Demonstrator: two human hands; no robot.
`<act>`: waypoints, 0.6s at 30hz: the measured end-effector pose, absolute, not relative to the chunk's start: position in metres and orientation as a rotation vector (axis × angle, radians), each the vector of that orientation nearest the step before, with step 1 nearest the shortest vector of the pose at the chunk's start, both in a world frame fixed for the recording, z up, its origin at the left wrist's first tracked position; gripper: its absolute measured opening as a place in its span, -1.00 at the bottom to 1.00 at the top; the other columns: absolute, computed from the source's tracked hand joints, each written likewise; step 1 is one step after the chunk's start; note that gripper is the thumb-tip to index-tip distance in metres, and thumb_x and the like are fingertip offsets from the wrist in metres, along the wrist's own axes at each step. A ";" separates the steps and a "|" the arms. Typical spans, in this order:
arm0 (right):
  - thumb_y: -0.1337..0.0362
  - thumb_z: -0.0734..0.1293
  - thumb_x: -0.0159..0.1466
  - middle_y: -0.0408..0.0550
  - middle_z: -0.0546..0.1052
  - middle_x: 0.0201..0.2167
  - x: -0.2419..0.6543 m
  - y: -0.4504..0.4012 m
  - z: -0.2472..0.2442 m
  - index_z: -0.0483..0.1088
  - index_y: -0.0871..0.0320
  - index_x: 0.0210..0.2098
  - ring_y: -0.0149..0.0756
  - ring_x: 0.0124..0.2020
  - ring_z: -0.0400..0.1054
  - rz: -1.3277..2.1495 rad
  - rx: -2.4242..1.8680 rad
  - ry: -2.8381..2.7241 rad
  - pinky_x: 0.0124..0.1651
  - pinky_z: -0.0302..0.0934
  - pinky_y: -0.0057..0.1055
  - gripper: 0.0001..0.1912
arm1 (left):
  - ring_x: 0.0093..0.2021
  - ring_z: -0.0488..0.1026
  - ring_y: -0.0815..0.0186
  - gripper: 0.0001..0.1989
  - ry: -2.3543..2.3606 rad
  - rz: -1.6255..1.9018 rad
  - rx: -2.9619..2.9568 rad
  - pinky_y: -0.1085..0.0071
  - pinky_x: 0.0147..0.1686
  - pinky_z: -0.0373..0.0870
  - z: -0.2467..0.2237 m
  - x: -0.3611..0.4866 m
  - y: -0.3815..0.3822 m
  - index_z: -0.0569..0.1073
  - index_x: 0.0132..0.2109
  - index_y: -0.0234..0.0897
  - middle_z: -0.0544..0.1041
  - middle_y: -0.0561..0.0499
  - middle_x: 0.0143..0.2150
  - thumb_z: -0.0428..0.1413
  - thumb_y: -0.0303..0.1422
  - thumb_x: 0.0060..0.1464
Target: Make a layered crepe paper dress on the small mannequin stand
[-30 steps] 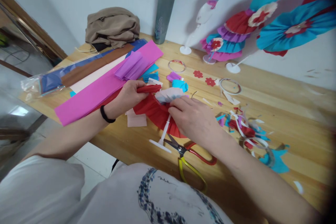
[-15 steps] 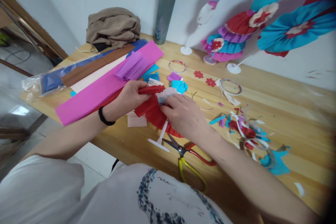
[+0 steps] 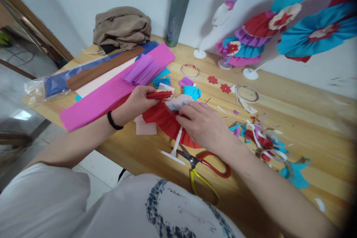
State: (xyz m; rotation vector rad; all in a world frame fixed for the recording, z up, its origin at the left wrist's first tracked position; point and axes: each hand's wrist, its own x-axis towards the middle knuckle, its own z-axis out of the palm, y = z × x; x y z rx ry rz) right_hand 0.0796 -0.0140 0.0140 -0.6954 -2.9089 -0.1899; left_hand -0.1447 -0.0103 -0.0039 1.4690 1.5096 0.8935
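Pinching the folded red strip (image 3: 161, 95) with the left hand (image 3: 139, 101), likely to stop it unfolding. Curling the right hand (image 3: 202, 124) over the crumpled pale piece (image 3: 177, 102), probably for steadying; fingertips partly hidden, so cannot tell exact grip. Showing the pleated red sheet (image 3: 163, 122) fanning out below and between both hands, behind the tilted white stand (image 3: 177, 140). Having scissors (image 3: 193, 161) lying, handles spread, just beside the stand's base, presumably for easy reach; having colored scraps (image 3: 262, 139) off to the right, seemingly out of the way.

Scissors (image 3: 193, 160) crowd the near side of the right hand (image 3: 205, 124), and a scrap pile (image 3: 260, 139) kinda blocks its outer side. Past the white ring (image 3: 256, 100) there's open tabletop (image 3: 304, 115) running right.
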 end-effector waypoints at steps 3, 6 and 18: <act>0.48 0.18 0.37 0.03 0.53 -0.34 0.081 -0.015 0.017 0.54 0.15 -0.37 -0.18 -0.26 0.31 -0.176 -0.739 -2.921 -0.22 0.10 -0.25 -0.67 | -0.49 0.35 0.38 -0.90 1.498 0.907 1.443 0.46 -0.51 0.19 -0.007 -0.145 -0.010 0.56 -0.38 -0.34 0.48 0.08 -0.53 0.19 -0.40 -0.08; 0.46 0.18 0.38 0.02 0.55 -0.33 0.082 -0.017 0.020 0.54 0.14 -0.36 -0.16 -0.25 0.32 -0.207 -0.745 -2.965 -0.23 0.11 -0.24 -0.67 | -0.50 0.33 0.40 -0.90 1.485 0.910 1.438 0.47 -0.53 0.16 -0.008 -0.144 -0.010 0.57 -0.38 -0.34 0.47 0.10 -0.54 0.19 -0.40 -0.09; 0.24 0.16 0.44 0.08 0.59 -0.25 0.087 -0.020 0.019 0.53 0.21 -0.13 -0.16 -0.19 0.40 -0.053 -0.852 -2.822 -0.17 0.18 -0.28 -0.68 | -0.34 0.53 0.26 -0.76 1.379 0.905 1.275 0.42 -0.40 0.40 0.009 -0.137 -0.021 0.61 -0.23 -0.37 0.64 -0.03 -0.33 0.20 -0.40 -0.10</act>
